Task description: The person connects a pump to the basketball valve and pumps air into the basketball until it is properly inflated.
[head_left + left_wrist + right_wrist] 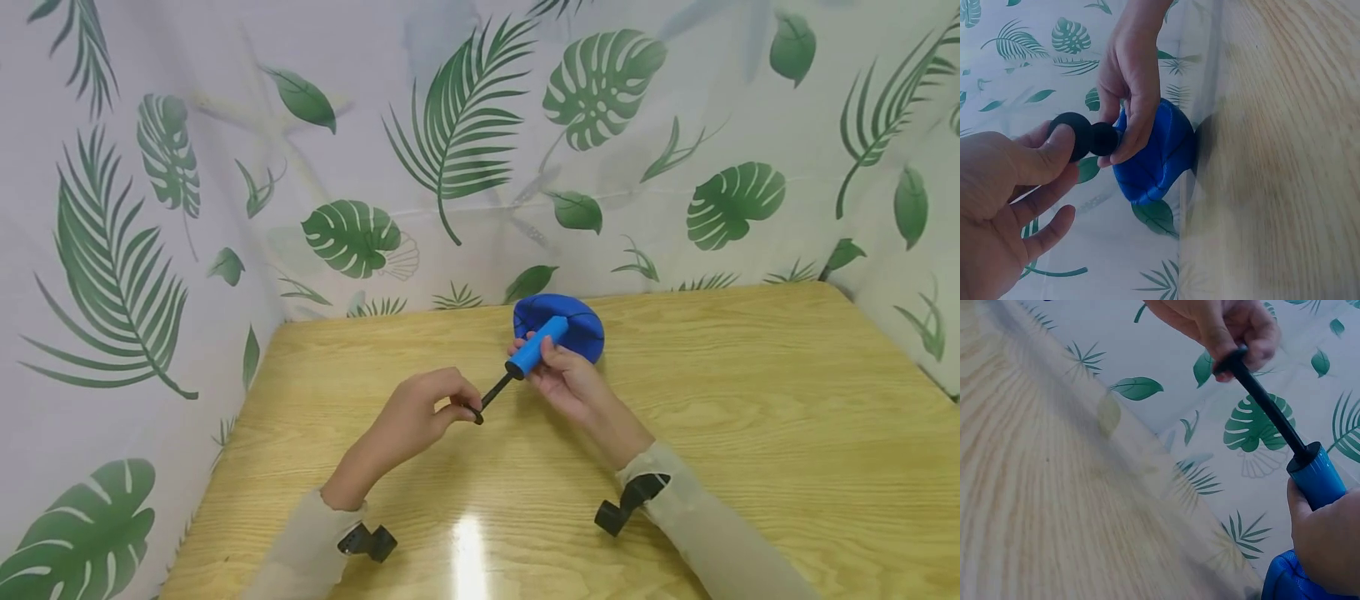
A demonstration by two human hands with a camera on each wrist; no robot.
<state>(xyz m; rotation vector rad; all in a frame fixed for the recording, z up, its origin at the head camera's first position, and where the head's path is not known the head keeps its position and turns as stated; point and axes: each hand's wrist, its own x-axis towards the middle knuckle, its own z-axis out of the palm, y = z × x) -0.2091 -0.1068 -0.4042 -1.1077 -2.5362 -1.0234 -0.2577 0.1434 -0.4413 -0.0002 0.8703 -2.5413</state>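
A small hand pump with a blue barrel (538, 347) and a black plunger rod (497, 391) slants between the two hands. My right hand (573, 385) grips the barrel, fingers wrapped round it. With thumb and fingers, my left hand (431, 408) pinches the round black end (1071, 132) of the rod, which is drawn well out of the barrel in the right wrist view. Behind the far end of the pump is a partly deflated blue ball (587, 335), its side sunken and marked with dark seam lines. The right hand hides where pump and ball meet in the left wrist view.
The wood-grain table (750, 417) runs under both arms. A white cloth with green leaf prints (480, 150) hangs along its back and sides, close behind the ball. Black wrist cameras (626, 507) are strapped over the sleeves.
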